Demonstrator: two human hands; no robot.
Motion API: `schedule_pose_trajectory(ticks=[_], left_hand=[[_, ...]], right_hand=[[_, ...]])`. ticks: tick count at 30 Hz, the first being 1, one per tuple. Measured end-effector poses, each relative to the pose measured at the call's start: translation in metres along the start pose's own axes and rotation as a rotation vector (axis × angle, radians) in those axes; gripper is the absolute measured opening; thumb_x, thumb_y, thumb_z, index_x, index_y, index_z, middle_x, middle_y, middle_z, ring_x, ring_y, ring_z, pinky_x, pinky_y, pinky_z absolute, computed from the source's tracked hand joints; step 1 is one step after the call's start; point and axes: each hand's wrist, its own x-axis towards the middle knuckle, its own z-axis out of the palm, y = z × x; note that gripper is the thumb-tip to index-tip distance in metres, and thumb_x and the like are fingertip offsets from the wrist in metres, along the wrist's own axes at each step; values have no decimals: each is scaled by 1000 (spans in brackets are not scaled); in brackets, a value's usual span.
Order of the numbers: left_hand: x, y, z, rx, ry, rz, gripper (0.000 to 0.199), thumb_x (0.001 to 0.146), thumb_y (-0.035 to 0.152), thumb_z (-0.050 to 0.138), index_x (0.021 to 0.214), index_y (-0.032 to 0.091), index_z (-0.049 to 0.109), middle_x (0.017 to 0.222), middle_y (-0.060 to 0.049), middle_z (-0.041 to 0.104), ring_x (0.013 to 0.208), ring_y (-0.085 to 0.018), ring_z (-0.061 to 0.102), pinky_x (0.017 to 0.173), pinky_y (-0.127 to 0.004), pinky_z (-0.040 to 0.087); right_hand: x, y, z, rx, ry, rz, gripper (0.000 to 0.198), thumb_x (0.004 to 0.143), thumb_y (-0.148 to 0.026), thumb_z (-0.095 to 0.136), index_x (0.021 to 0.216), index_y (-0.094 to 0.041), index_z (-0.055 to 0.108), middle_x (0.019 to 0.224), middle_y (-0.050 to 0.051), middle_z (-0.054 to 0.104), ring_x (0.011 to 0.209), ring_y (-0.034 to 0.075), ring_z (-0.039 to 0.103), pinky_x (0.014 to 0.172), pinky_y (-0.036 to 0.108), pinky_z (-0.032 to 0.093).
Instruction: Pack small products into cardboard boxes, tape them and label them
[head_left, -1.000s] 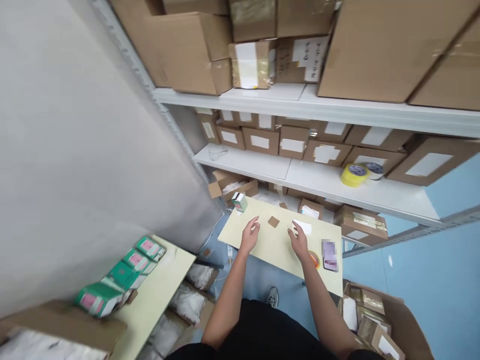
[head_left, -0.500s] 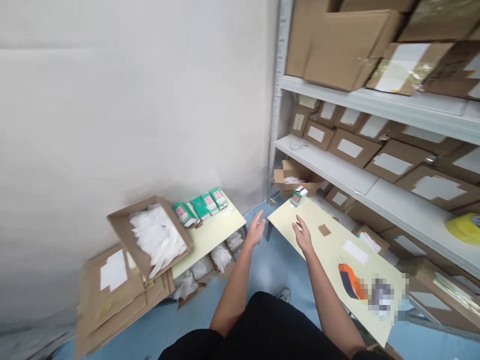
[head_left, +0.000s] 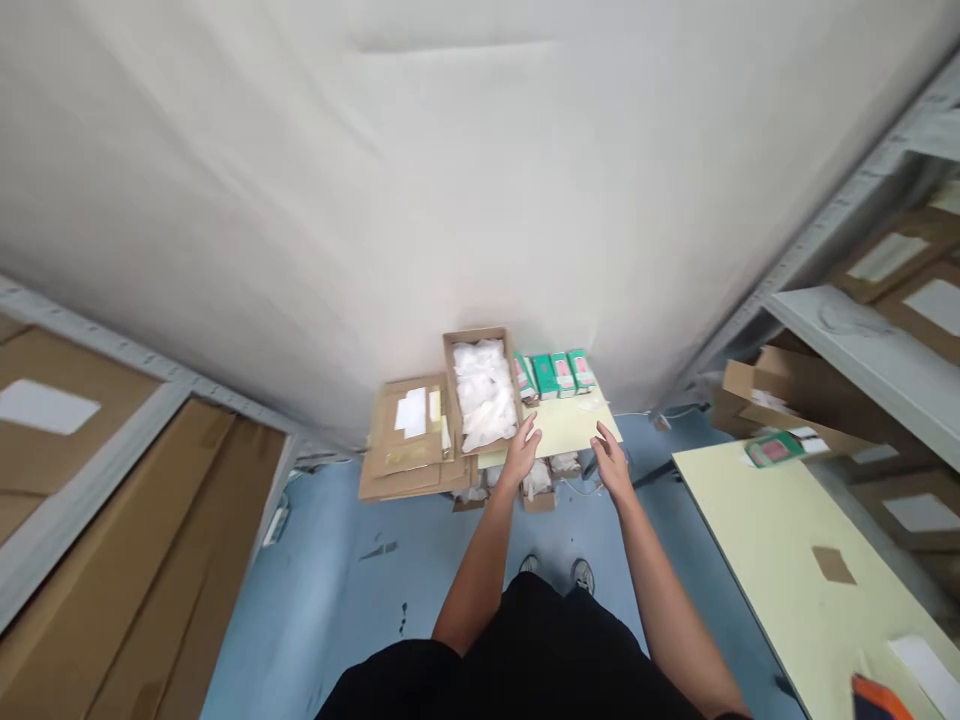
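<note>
My left hand [head_left: 522, 452] is open and holds nothing, its fingers stretched out over the near edge of a small pale-yellow table [head_left: 559, 430]. Just left of it stands an open cardboard box [head_left: 448, 365] full of white packets [head_left: 484, 395]. My right hand [head_left: 611, 464], also open and bare, hovers by the table's right front corner. A gap separates the two hands. Behind them, several green-and-white cartons with pink panels [head_left: 564, 374] lie in a row against the wall.
Flattened cardboard [head_left: 405, 460] lies left of the open box. Under the table sit boxes of white bags [head_left: 537, 483]. To the right, a second pale table [head_left: 780, 540] bears a green carton [head_left: 776, 449] and a brown card piece [head_left: 832, 564]. Shelving with boxes [head_left: 900, 260] flanks both sides.
My view has swung left, so the small table with the cartons now lies straight ahead and the second table has shifted right. Both hands stay open and apart.
</note>
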Motion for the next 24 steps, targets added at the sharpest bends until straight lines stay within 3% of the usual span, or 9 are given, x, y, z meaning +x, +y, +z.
schedule_pose_trajectory(ticks=[5, 11, 15, 20, 24], left_hand=[[-16, -1, -70, 4, 210, -30, 66, 95, 54, 65, 154, 26, 55, 165, -11, 47, 150, -32, 46, 126, -48, 34], [-46, -1, -138, 4, 416, -87, 69, 93, 54, 69, 153, 24, 56, 162, -12, 51, 151, -32, 46, 126, -48, 33], [-64, -5, -188, -1, 540, -132, 68, 93, 51, 68, 154, 24, 55, 155, -12, 58, 148, -30, 49, 124, -45, 35], [-75, -26, -265, 10, 625, -207, 70, 94, 46, 68, 155, 16, 53, 148, -17, 63, 137, -28, 58, 118, -42, 42], [-70, -51, -335, -45, 631, -268, 70, 93, 42, 67, 156, 17, 51, 148, -17, 63, 133, -27, 61, 115, -42, 44]], right_hand=[[15, -6, 80, 38, -220, 8, 78, 89, -66, 59, 155, -26, 53, 160, 14, 52, 135, 34, 60, 113, 51, 49], [23, -17, 165, 162, -444, -26, 87, 90, -63, 61, 165, -28, 36, 161, 15, 51, 136, 30, 60, 114, 49, 49], [12, -34, 217, 194, -570, -55, 82, 91, -63, 61, 163, -30, 40, 162, 14, 50, 134, 30, 62, 114, 51, 48], [-1, -56, 283, 134, -617, -122, 74, 92, -60, 59, 159, -31, 48, 161, 9, 52, 141, 29, 56, 119, 50, 43], [-8, -58, 347, 62, -607, -140, 76, 90, -59, 58, 159, -27, 48, 161, 9, 52, 145, 29, 52, 123, 50, 39]])
